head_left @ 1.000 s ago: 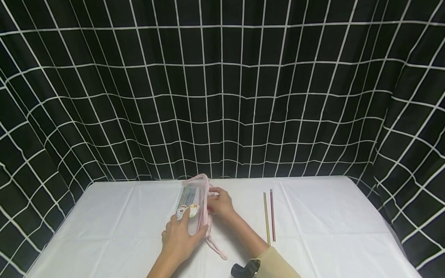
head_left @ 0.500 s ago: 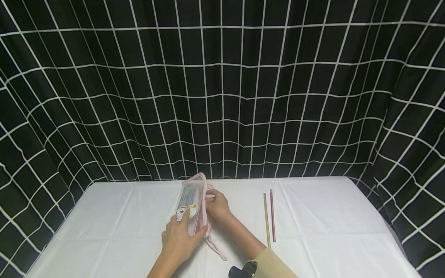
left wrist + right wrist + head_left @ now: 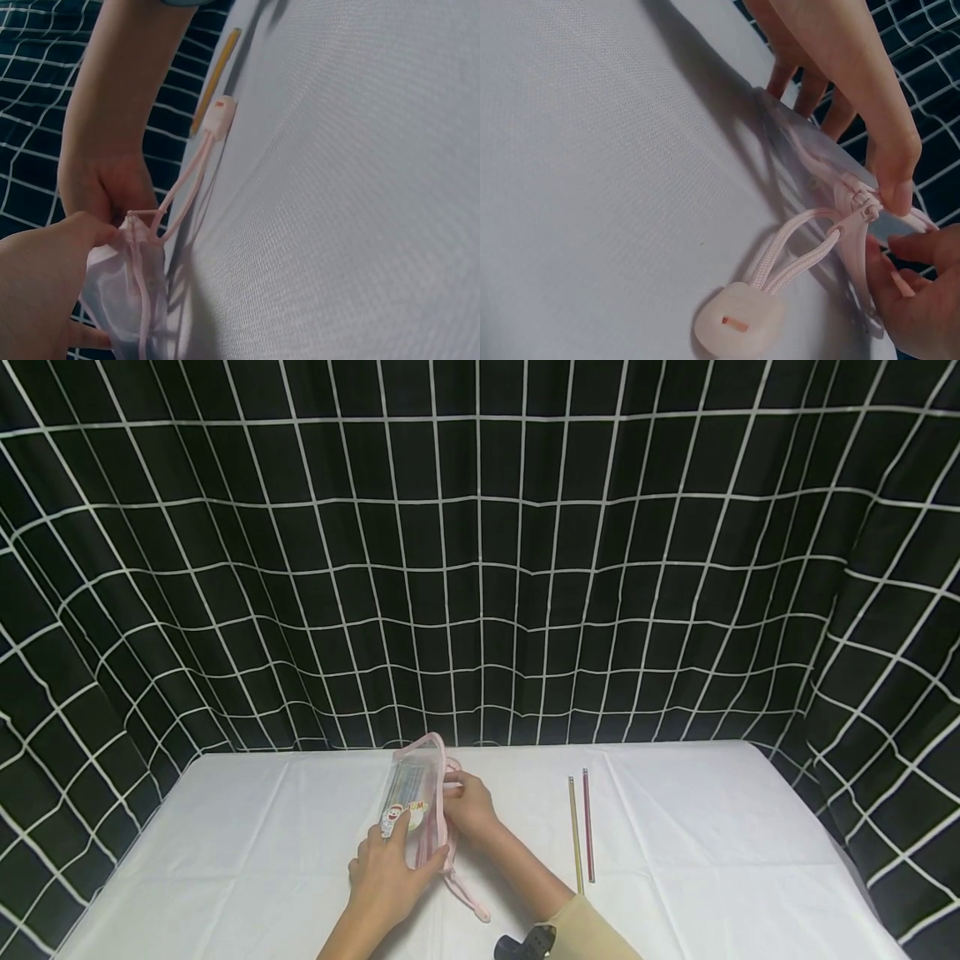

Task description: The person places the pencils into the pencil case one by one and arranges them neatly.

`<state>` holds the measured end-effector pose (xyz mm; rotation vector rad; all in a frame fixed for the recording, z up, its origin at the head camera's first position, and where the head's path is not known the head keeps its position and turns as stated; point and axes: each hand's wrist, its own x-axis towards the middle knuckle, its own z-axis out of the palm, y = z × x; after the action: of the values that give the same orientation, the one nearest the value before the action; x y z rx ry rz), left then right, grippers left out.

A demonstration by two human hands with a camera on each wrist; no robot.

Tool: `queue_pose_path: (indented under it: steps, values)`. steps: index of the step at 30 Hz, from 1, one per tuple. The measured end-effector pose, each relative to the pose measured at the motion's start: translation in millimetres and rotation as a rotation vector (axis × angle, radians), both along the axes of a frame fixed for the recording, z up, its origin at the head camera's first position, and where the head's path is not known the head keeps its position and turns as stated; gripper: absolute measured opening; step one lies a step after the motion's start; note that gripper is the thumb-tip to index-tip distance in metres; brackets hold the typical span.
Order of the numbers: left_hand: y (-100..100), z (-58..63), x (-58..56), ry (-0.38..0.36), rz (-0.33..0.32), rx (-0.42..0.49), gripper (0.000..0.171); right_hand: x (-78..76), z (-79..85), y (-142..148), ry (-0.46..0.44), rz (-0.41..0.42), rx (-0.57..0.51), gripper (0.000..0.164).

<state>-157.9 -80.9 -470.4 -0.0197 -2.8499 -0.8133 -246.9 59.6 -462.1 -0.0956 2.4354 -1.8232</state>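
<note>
My left hand (image 3: 386, 877) grips a clear pencil case (image 3: 431, 768) with pink edging, in the head view. Its fingers lie on the printed clear side and its thumb presses the zip edge (image 3: 919, 219). Several pencils (image 3: 405, 783) show through the plastic, and a pinkish strip shows lower down. On the case's right side, my right hand (image 3: 471, 806) has curled fingers at the opening and holds its far edge; its fingertips are partly hidden. A pink cord pull (image 3: 739, 319) hangs from the near end of the zip.
A yellow pencil (image 3: 575, 835) and a dark red pencil (image 3: 588, 827) lie side by side on the white tablecloth (image 3: 712, 877), right of the right forearm. A black curtain (image 3: 480, 568) with a white grid stands behind the table.
My right hand has shifted slightly left against the case, and the case's edge has tipped a little left with it. The left hand stays in place. More pink shows inside the case.
</note>
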Motion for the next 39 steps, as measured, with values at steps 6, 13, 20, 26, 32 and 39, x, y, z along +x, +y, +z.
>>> queue_pose_path:
  steps: [6,13,20,26,32,39]
  values:
    - [0,-1.1,-0.3,0.012,0.0,-0.007,0.082,1.1,-2.3,5,0.019,0.001,-0.006,0.05]
    - [0,-2.2,-0.1,0.013,0.004,0.003,0.082,2.9,-3.2,11,-0.015,-0.011,-0.116,0.049]
    - [0,-3.0,0.0,0.011,0.005,0.0,0.082,4.2,-4.0,19,-0.05,-0.006,-0.212,0.048]
    - [1,-3.1,-0.2,0.009,0.009,-0.003,0.082,7.5,-6.4,28,-0.055,-0.016,-0.255,0.046]
    - [1,-2.0,0.3,0.012,0.008,0.0,0.082,10.7,-7.1,37,-0.027,-0.023,-0.235,0.045]
    - [1,-2.6,0.0,0.009,0.01,-0.005,0.083,12.8,-4.7,43,-0.007,-0.047,-0.225,0.041]
